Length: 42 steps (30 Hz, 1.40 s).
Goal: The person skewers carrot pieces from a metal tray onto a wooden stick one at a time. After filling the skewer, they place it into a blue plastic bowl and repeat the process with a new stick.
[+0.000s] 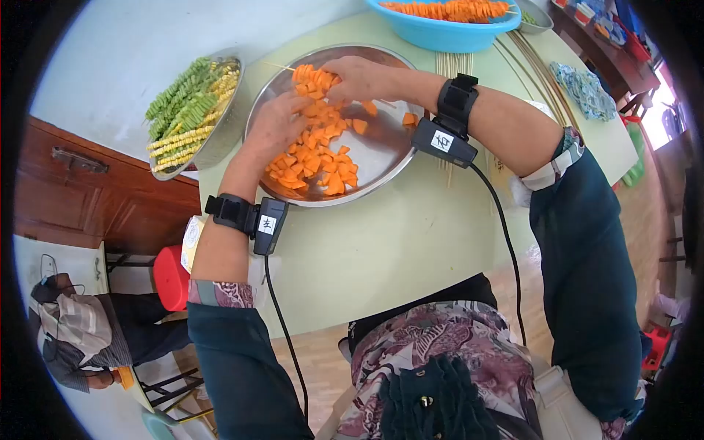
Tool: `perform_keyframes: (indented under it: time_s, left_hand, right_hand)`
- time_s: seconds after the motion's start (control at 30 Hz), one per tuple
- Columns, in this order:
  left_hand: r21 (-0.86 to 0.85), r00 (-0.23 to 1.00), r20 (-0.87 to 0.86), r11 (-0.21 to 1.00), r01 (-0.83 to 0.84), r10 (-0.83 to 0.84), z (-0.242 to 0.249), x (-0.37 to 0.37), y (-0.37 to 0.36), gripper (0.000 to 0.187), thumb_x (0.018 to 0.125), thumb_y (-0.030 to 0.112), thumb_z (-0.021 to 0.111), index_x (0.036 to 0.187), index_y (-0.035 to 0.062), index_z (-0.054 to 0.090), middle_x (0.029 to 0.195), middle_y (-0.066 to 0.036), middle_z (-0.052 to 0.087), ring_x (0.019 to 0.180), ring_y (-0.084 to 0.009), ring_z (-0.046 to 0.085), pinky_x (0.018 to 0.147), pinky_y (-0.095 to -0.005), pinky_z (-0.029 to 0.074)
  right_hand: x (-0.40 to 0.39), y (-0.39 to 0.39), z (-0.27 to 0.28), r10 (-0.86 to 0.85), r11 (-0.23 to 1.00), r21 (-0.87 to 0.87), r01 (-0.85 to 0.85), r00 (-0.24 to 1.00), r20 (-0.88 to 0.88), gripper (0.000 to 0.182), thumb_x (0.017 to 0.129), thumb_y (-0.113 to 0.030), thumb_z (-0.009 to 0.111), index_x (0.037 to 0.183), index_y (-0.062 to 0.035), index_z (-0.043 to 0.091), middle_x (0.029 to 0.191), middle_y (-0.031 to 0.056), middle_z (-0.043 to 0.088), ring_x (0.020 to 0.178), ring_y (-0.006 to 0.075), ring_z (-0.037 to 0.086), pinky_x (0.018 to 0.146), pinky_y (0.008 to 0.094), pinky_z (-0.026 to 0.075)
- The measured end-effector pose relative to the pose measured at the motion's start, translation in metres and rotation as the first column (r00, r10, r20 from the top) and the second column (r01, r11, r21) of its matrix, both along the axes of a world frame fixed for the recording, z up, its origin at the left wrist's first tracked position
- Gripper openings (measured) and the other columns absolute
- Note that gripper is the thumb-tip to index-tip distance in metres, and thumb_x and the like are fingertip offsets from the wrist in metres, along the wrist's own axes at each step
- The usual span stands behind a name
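Both hands are inside a wide metal basin (381, 172) that holds a heap of cut orange carrot pieces (315, 158). My right hand (359, 77) is closed around a thin skewer threaded with carrot slices (312, 78). The skewer's pale tip sticks out at the upper left, and its other end shows beyond my palm. My left hand (279, 123) has its fingers curled in at the carrot pieces just below the skewer; its fingertips are partly hidden among them. A few loose pieces lie on the basin's right side.
At the left stands a metal bowl (227, 136) of green and yellow vegetable skewers. A blue basin (433, 31) of carrot skewers is at the back, bare sticks (455, 66) beside it. Wrist devices trail cables over the table (367, 257). Another person (88, 330) is at lower left.
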<state>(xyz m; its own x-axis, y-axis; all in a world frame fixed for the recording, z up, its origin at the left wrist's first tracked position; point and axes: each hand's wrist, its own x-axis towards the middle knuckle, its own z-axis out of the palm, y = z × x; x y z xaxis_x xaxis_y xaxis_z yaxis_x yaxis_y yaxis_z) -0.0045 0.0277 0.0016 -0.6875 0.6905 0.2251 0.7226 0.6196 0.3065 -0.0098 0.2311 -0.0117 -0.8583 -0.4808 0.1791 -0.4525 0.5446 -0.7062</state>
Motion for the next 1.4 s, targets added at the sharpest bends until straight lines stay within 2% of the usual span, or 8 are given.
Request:
perform_keyframes:
  time_s: [0.23,0.6,0.67,0.77,0.87,0.93,1.1,1.4]
  left_hand:
    - [-0.008,0.988,-0.096,0.993,0.122,-0.122,-0.008,-0.002,0.001,0.031,0.069,-0.004,0.057,0.097,0.0064,0.061,0.101,-0.014,0.057,0.093,-0.0327,0.053,0.077,-0.0376,0.045]
    - [-0.023,0.996,0.057,0.997,-0.073,0.074,-0.002,-0.015,-0.014,0.021,0.073,-0.001,0.06,0.093,0.0021,0.064,0.082,-0.009,0.064,0.072,-0.0183,0.062,0.061,-0.029,0.048]
    - [0.116,0.874,0.414,0.938,-0.328,0.255,0.007,-0.019,-0.02,0.019,0.08,0.006,0.056,0.097,0.0013,0.064,0.084,-0.007,0.066,0.071,-0.0118,0.061,0.058,-0.0248,0.048]
    - [0.327,0.796,0.571,0.834,-0.444,0.199,0.012,-0.021,-0.029,0.02,0.085,0.009,0.053,0.1,-0.0003,0.062,0.087,-0.007,0.065,0.072,-0.0109,0.061,0.06,-0.0218,0.048]
    - [0.525,0.791,0.604,0.697,-0.489,0.1,0.021,-0.019,-0.031,0.022,0.086,0.009,0.052,0.103,-0.0037,0.058,0.09,-0.011,0.063,0.075,-0.015,0.062,0.06,-0.023,0.051]
    - [0.589,0.788,0.612,0.627,-0.509,0.065,0.025,-0.017,-0.031,0.023,0.086,0.009,0.052,0.103,-0.0046,0.057,0.092,-0.012,0.063,0.077,-0.0166,0.063,0.06,-0.0239,0.053]
    - [0.747,0.824,0.566,0.406,-0.526,0.028,0.033,-0.015,-0.027,0.025,0.087,0.005,0.049,0.108,-0.0074,0.052,0.095,-0.018,0.06,0.082,-0.0216,0.063,0.062,-0.0265,0.056]
    - [0.805,0.867,0.498,0.355,-0.475,0.029,0.028,-0.024,-0.036,0.024,0.088,0.004,0.047,0.108,-0.0069,0.052,0.097,-0.018,0.06,0.083,-0.0222,0.063,0.064,-0.0291,0.056]
  right_hand:
    - [-0.003,-0.002,-0.004,-0.043,0.998,0.046,0.047,0.995,-0.088,0.038,0.07,-0.019,0.056,0.1,0.0045,0.057,0.092,0.0219,0.061,0.09,0.0332,0.058,0.078,0.0381,0.046]
    - [0.002,-0.001,0.005,-0.053,0.996,0.06,0.07,0.967,-0.249,0.045,0.072,-0.012,0.053,0.114,0.0028,0.048,0.074,0.0141,0.065,0.077,0.0259,0.063,0.071,0.0345,0.048]
    - [0.002,-0.001,0.005,-0.039,0.998,0.036,0.05,0.966,-0.257,0.045,0.073,-0.012,0.053,0.115,0.0023,0.048,0.071,0.0127,0.065,0.074,0.0246,0.064,0.07,0.0342,0.049]
    - [0.008,-0.004,0.007,-0.047,0.998,0.03,0.057,0.96,-0.274,0.044,0.074,-0.012,0.053,0.115,0.0009,0.048,0.071,0.014,0.064,0.069,0.0228,0.064,0.067,0.0334,0.049]
    - [0.019,-0.008,0.015,-0.013,0.999,0.037,0.034,0.89,-0.455,0.043,0.075,-0.012,0.052,0.117,-0.002,0.048,0.067,0.0133,0.063,0.061,0.0229,0.063,0.064,0.0337,0.05]
    - [0.032,-0.011,0.028,-0.026,0.995,0.085,0.052,0.959,-0.283,0.044,0.071,-0.01,0.054,0.114,-0.0029,0.051,0.08,0.0199,0.062,0.074,0.0338,0.06,0.07,0.0389,0.048]
    - [0.026,-0.016,0.014,0.016,0.999,0.05,0.001,0.942,-0.336,0.043,0.072,-0.008,0.054,0.115,-0.0033,0.049,0.078,0.0198,0.061,0.072,0.032,0.06,0.067,0.0383,0.048]
    - [0.026,-0.014,0.011,-0.027,0.995,0.079,0.062,0.923,-0.383,0.042,0.073,-0.005,0.054,0.114,-0.0008,0.049,0.082,0.0209,0.06,0.075,0.0316,0.06,0.069,0.038,0.048]
